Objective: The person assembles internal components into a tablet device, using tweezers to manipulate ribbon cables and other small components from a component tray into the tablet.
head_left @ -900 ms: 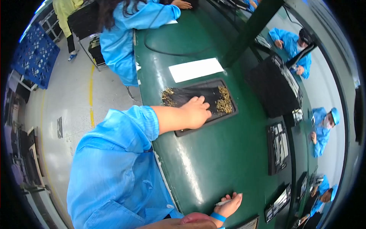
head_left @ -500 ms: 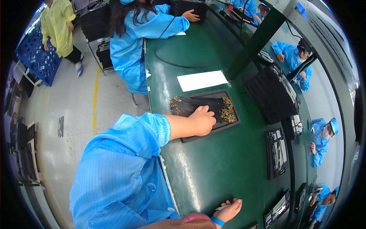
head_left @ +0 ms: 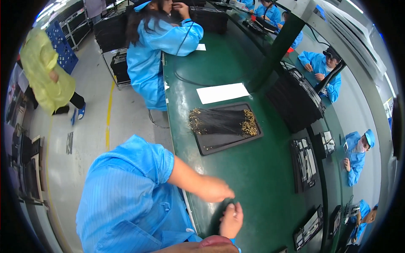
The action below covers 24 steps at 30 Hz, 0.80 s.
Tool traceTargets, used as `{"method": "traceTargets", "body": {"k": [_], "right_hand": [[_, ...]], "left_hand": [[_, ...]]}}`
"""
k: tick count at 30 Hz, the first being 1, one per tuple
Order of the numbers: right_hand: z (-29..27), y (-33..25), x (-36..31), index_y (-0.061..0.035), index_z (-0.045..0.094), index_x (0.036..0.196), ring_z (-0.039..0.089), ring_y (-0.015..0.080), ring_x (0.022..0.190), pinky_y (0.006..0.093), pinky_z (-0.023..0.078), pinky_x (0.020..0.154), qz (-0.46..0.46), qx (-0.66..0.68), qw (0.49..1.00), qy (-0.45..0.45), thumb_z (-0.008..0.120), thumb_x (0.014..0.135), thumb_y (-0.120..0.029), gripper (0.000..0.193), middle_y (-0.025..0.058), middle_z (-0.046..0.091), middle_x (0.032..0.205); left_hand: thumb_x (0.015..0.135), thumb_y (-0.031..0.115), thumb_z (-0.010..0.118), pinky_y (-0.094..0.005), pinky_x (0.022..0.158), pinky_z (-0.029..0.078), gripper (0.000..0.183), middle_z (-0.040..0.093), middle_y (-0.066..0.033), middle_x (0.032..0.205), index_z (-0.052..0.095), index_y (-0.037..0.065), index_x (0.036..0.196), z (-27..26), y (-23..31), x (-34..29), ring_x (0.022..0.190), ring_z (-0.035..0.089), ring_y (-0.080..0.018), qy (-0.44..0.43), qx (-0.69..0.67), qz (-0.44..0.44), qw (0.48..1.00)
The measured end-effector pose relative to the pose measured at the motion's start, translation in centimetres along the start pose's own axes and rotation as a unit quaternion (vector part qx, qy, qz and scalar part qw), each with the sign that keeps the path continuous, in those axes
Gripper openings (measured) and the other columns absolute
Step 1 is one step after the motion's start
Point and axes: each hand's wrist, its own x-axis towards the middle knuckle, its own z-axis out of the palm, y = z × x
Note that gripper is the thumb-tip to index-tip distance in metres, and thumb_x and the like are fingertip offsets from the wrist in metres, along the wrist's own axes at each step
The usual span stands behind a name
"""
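My left hand is closed at the fingertips and slightly blurred, just above my right hand over the near part of the green table. My right hand is curled, its fingertips near the left ones. A small pale bit shows in its fingers, too little to name. Whatever the left fingers pinch is too small and smeared to make out. Beyond both hands, a shallow black tray holds a bundle of thin black cables with gold-coloured ends on both sides.
A white paper sheet lies past the tray on the green table. Stacked black trays and trays with flat parts line the right side, near a dark post. A co-worker in blue sits at far left.
My left hand has left the cables in the tray and come back toward my right hand. The right hand has moved slightly up and left. The person in yellow has walked left.
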Motion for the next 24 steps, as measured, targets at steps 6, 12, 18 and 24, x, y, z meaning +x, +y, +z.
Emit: {"method": "traceTargets", "body": {"k": [6,12,18,24], "right_hand": [[1.5,-3.3,0.3,0.0033,0.052,0.099,0.055,0.0315,0.08,0.0348,0.043,0.07,-0.137,-0.182,0.971,-0.07,0.052,0.078,-0.021,0.033,0.0208,0.057,0.086],[1.9,-4.7,0.2,-0.0013,0.056,0.091,0.056,0.0318,0.077,0.034,0.043,0.066,-0.134,-0.233,0.953,-0.141,0.05,0.077,-0.022,0.026,0.0199,0.057,0.082],[2.4,-4.0,0.1,-0.0005,0.06,0.081,0.055,0.0347,0.072,0.0385,0.044,0.065,-0.149,-0.217,0.959,-0.107,0.05,0.078,-0.023,0.025,0.0213,0.057,0.077],[1.7,-3.9,-0.4,-0.0001,0.059,0.083,0.055,0.0344,0.073,0.0382,0.043,0.065,-0.125,-0.201,0.969,-0.066,0.05,0.079,-0.025,0.027,0.0212,0.057,0.078]], "left_hand": [[0.075,0.009,0.043,-0.0419,0.061,0.042,0.024,0.055,-0.0184,0.071,0.044,0.0,0.097,3.1,-2.2,-0.9,0.068,0.053,-0.0351,-0.02,0.046,0.086,0.995],[0.074,0.011,0.045,-0.0398,0.063,0.043,0.02,0.055,-0.0183,0.071,0.045,0.0,0.091,3.0,-2.3,-1.3,0.069,0.054,-0.0326,0.004,0.037,0.06,0.998],[0.075,0.013,0.045,-0.039,0.067,0.043,0.015,0.056,-0.0168,0.071,0.048,0.0,0.082,2.5,-2.5,-1.5,0.07,0.055,-0.0312,-0.011,0.091,0.05,0.995],[0.073,0.013,0.046,-0.0393,0.066,0.042,0.015,0.054,-0.0175,0.067,0.049,-0.001,0.077,2.7,-2.2,-0.4,0.069,0.054,-0.0322,0.021,0.065,0.011,0.998]]}}
